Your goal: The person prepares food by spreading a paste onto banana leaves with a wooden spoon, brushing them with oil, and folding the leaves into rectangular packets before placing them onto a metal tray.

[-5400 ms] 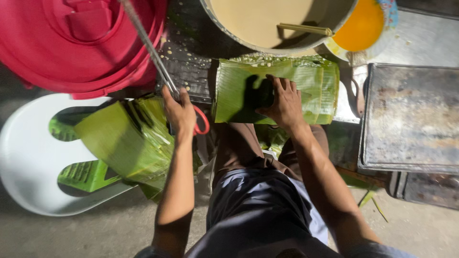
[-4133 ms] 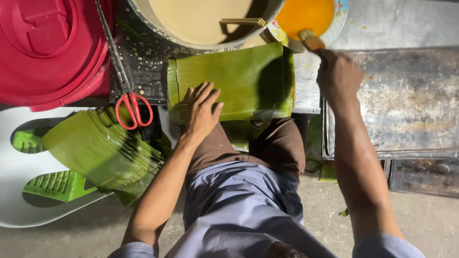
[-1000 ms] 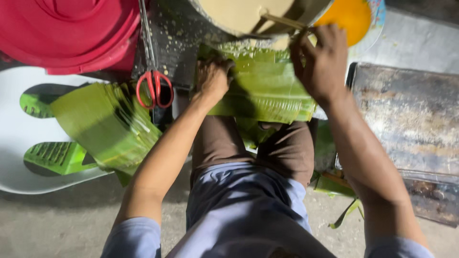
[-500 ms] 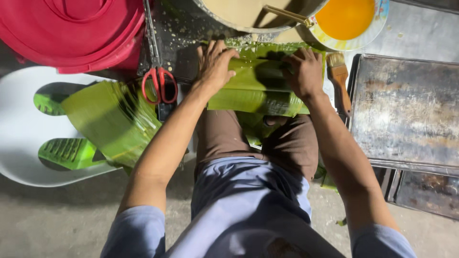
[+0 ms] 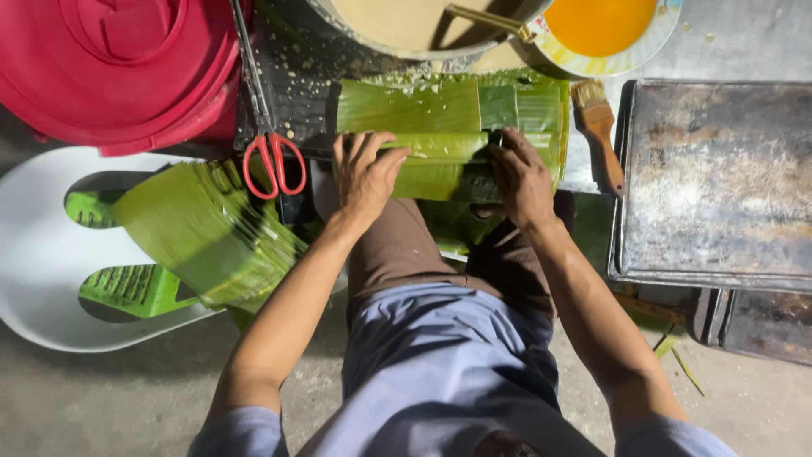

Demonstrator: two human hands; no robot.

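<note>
**Both hands folding a banana leaf on the work surface**

We have both hands on the banana leaf (image 5: pixel 448 140). Our left hand (image 5: pixel 365 173) lies flat on the left end of the folded part, fingers spread, pressing down, nothing clasped. Our right hand (image 5: pixel 522 178) is on the right end of the fold, fingers curled over the leaf edge and pinching it. The leaf lies straight ahead of our knees, at the near edge of the dark worktop (image 5: pixel 296 93), its lower half rolled up into a long band between the two hands, the upper half flat with pale drips on it.

Just above the leaf sits a big metal pot (image 5: pixel 423 25) of pale batter with a ladle handle (image 5: pixel 491 21) across it. To the pot's right, a bowl of orange liquid (image 5: pixel 605 25). A wooden-handled brush (image 5: pixel 599 131) lies just right of the leaf, beside a worn metal tray (image 5: pixel 719 186); a second tray (image 5: pixel 753 326) shows below it.

Left of the left hand, red-handled scissors (image 5: pixel 272 161) lie on the worktop, blades pointing away. Further left, a red plastic lid (image 5: pixel 118 68). Below it a stack of cut leaves (image 5: pixel 207 233) rests on a white plastic chair (image 5: pixel 42 254), near our left forearm. Brown trousers and a blue-grey shirt are visible below.
</note>
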